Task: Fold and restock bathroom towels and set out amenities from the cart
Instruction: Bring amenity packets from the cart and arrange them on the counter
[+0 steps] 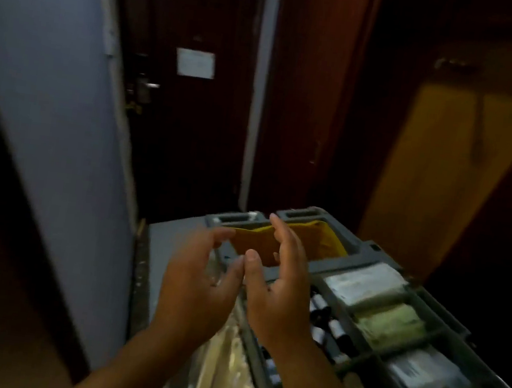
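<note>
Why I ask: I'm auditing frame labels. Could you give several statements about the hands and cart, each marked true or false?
1. The right hand has its fingers extended. True.
2. Both hands grip a folded towel. False: neither it nor the left hand carries a towel.
3. A yellow bag sits at the far end of the cart. True.
4. The compartments are empty. False: the tray holds packets and small bottles.
5. The dark door carries a white notice. True.
</note>
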